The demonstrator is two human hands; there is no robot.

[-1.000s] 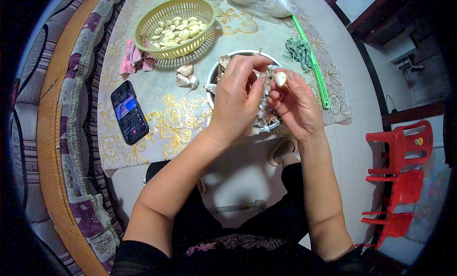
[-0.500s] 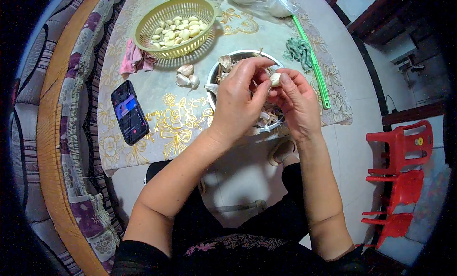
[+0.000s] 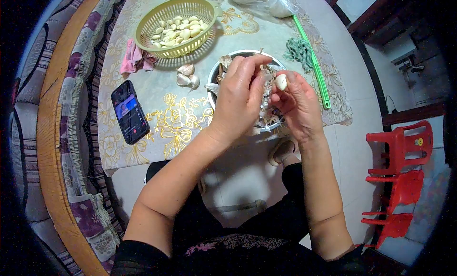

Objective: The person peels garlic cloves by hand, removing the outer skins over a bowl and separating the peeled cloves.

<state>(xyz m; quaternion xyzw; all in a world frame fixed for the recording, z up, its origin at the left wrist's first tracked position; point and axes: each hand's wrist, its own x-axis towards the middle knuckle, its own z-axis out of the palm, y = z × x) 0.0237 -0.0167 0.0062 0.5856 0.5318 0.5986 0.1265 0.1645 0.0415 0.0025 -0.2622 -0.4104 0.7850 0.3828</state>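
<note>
Over a bowl (image 3: 209,97) of garlic skins (image 3: 270,115), my right hand (image 3: 302,104) pinches a pale peeled garlic clove (image 3: 281,82) between thumb and fingers. My left hand (image 3: 238,92) hovers just left of it, apart from the clove. Its fingers are curled towards the thumb, and whatever they may pinch is hidden behind the hand. Left of the bowl, a few unpeeled garlic cloves (image 3: 187,78) lie on the tablecloth. Farther back stands a yellow-green plastic basket (image 3: 143,38) with several peeled cloves (image 3: 178,32) in it.
A phone (image 3: 127,113) with a lit screen lies at the left, near a pink cloth (image 3: 135,58). On the right are a green plastic stick (image 3: 320,78) and a green mesh scrubber (image 3: 299,52). A clear plastic bag (image 3: 266,2) sits at the back. Red chairs (image 3: 400,147) stand right.
My hands have moved apart. The clove has gone slightly right and down with my right hand and now shows more fully, while my left hand has shifted a little left.
</note>
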